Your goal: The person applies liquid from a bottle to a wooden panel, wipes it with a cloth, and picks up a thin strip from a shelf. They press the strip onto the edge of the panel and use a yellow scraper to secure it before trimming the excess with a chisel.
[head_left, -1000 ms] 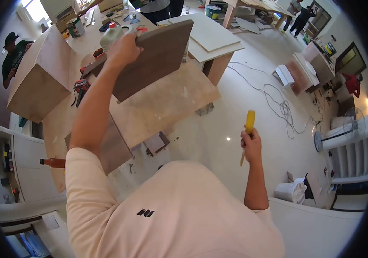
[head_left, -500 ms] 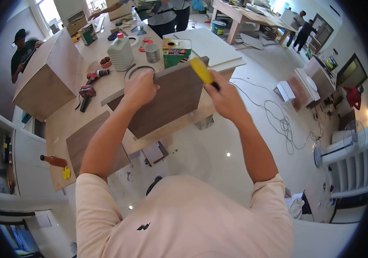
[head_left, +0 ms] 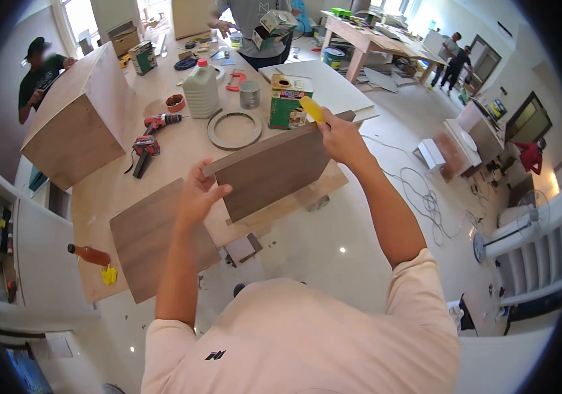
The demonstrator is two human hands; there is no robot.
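Observation:
A brown wood-grain board (head_left: 274,174) stands tilted on its long edge at the front of the workbench, a strip running along its top edge. My left hand (head_left: 199,197) is round the board's left end, fingers behind and thumb in front. At the right end, my right hand (head_left: 345,136) is closed round a yellow tool (head_left: 312,109) and rests against the top edge. Only the tool's rounded yellow part shows; my fist hides the rest. Beside my left forearm lies a second brown board (head_left: 153,230), flat.
On the workbench (head_left: 186,148) are a coil of edging (head_left: 214,134), a green tin (head_left: 289,108), a white jug (head_left: 200,92), a red drill (head_left: 146,144) and a brown bottle (head_left: 90,255). A large wooden box (head_left: 74,131) stands left, a person behind it. Cables (head_left: 419,197) lie on the floor.
My left hand has slid down to the board's left end from its top edge. My right hand, with the yellow tool, has moved right and lower. The coil now shows fully.

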